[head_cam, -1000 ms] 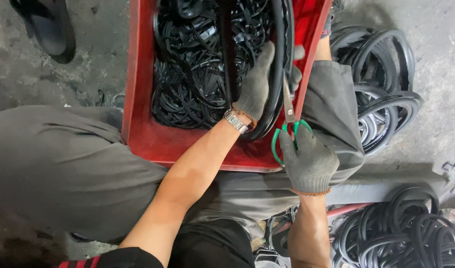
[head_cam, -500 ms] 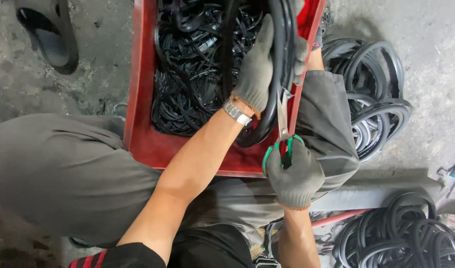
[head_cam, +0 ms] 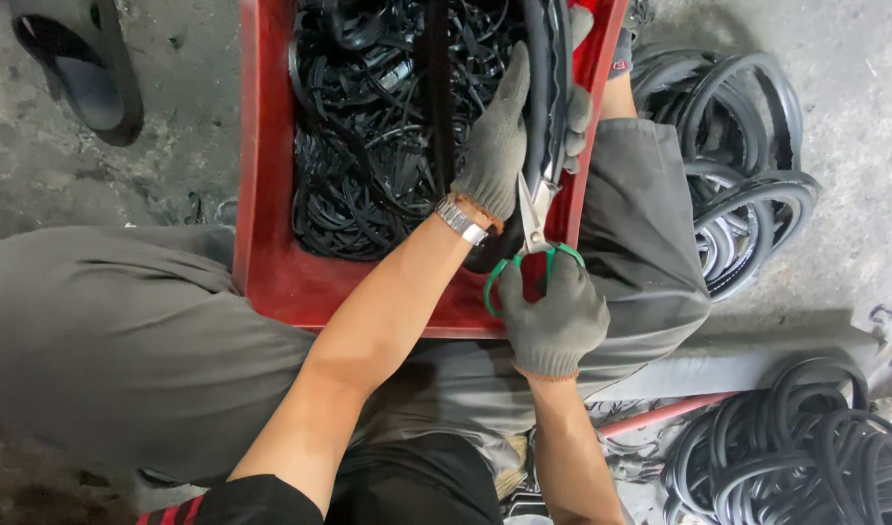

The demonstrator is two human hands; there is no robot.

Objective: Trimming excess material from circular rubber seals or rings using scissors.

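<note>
Rubber ring (head_cam: pixel 553 87) sits gripped in your left hand (head_cam: pixel 499 146) over the red crate (head_cam: pixel 261 194); your right hand (head_cam: pixel 553 311) clasps green-handled scissors (head_cam: pixel 534 219), mid-cut. Next, keep the blades squarely on it.

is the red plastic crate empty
No, the red plastic crate is packed with tangled black rubber strips, and the gloved left hand holds a black rubber ring over it.
</note>
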